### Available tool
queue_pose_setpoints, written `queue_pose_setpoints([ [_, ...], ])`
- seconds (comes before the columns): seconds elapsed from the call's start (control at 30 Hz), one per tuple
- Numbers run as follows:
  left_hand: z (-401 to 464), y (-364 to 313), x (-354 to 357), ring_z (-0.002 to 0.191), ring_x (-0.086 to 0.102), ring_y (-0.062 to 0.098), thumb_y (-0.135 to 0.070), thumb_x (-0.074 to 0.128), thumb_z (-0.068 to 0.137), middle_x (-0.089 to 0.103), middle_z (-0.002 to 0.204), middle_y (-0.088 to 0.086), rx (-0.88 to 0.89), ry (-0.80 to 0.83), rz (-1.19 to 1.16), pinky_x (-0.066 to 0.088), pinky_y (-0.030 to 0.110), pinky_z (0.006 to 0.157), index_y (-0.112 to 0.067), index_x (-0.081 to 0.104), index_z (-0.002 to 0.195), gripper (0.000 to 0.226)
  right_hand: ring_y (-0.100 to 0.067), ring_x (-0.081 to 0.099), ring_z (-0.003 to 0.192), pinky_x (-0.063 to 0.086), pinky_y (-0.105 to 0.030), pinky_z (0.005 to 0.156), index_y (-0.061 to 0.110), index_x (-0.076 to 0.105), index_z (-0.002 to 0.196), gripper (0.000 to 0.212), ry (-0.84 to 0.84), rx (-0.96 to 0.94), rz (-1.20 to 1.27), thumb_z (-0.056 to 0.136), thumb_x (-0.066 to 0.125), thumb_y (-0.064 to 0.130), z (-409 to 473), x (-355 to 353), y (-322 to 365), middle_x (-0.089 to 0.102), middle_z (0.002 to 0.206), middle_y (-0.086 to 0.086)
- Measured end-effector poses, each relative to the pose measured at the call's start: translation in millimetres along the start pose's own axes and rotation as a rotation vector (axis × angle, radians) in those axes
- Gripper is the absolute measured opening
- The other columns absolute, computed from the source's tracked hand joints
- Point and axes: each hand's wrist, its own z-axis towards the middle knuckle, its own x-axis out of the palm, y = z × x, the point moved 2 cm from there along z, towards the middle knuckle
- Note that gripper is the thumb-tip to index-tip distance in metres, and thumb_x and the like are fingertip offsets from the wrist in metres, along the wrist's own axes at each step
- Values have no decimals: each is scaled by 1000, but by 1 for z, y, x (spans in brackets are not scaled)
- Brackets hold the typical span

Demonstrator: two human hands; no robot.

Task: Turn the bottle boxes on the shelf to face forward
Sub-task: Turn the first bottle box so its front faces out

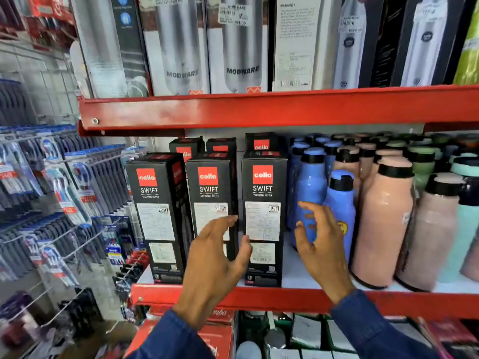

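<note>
Three tall black bottle boxes with red logos stand in a front row on the red shelf (259,297): the left box (158,216), the middle box (211,198) and the right box (263,218). More black boxes (260,145) stand behind them. The left box is turned slightly, showing its side. My left hand (217,260) is spread in front of the middle box, thumb near the right box's left edge. To the right of the right box, my right hand (318,242) hovers with fingers apart. Neither hand grips anything.
Blue bottles (311,182) and pink bottles (383,224) crowd the shelf just right of the boxes. Steel-bottle cartons (241,47) fill the upper shelf. Toothbrush packs (64,193) hang on wire hooks at left. Cartons (308,332) sit on the shelf below.
</note>
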Motion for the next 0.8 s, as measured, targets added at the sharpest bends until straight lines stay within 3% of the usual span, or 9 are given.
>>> queue_pose_setpoints([
  [0.1,-12,4,20,99,72,10,-53,58,82,76,113,-2,-132,61,-42,49,16,85,-19,63,129,58,-25,59,108,37,-3,83,7,52,130,36,104,296,144,94,53,7,-9,23,-31,60,130,-16],
  [0.2,-20,4,38,80,72,14,-47,64,82,80,95,3,-191,99,-41,43,14,66,-18,60,128,54,-22,44,134,28,-18,99,10,42,141,43,257,469,174,98,44,12,-12,42,-47,48,147,-9],
  [0.3,-23,7,50,58,61,15,-45,65,81,69,69,-4,-245,103,-33,40,20,61,-21,52,130,56,-17,39,138,25,-28,116,12,43,141,43,286,515,260,99,38,9,-5,50,-52,43,151,-5],
  [0.33,-24,7,54,62,65,15,-45,66,81,71,73,-3,-256,117,-33,42,20,59,-22,48,133,59,-17,40,137,25,-34,119,12,45,140,42,311,512,289,99,37,7,-2,51,-52,45,151,-5],
  [0.43,-26,7,64,90,75,26,-40,69,80,79,104,7,-264,121,-92,54,26,75,-18,42,142,71,-18,47,134,32,-40,118,12,54,134,39,368,447,356,98,41,5,3,52,-47,54,142,-1],
  [0.5,-25,2,66,80,72,20,-38,69,81,76,90,3,-261,133,-128,45,9,66,-14,39,147,77,-20,55,125,39,-36,111,10,56,132,40,328,420,343,95,44,0,5,49,-50,60,134,-5],
  [0.57,-22,-5,65,68,58,7,-38,69,82,62,77,-8,-265,161,-151,38,2,64,-10,30,155,87,-17,59,111,45,-28,99,5,55,133,40,266,423,359,94,47,-2,6,44,-52,64,127,-9],
  [0.67,-16,-10,67,59,47,8,-40,68,87,52,73,-8,-262,171,-144,38,11,57,-8,18,158,93,-8,63,106,48,-23,98,7,56,133,39,206,400,405,94,55,4,7,35,-52,65,126,-5],
  [0.8,-6,-12,70,55,53,6,-31,63,95,55,65,-8,-278,185,-212,37,17,54,-12,19,159,80,19,63,83,48,-1,76,9,62,127,39,79,349,391,88,66,9,0,25,-46,69,113,2],
])
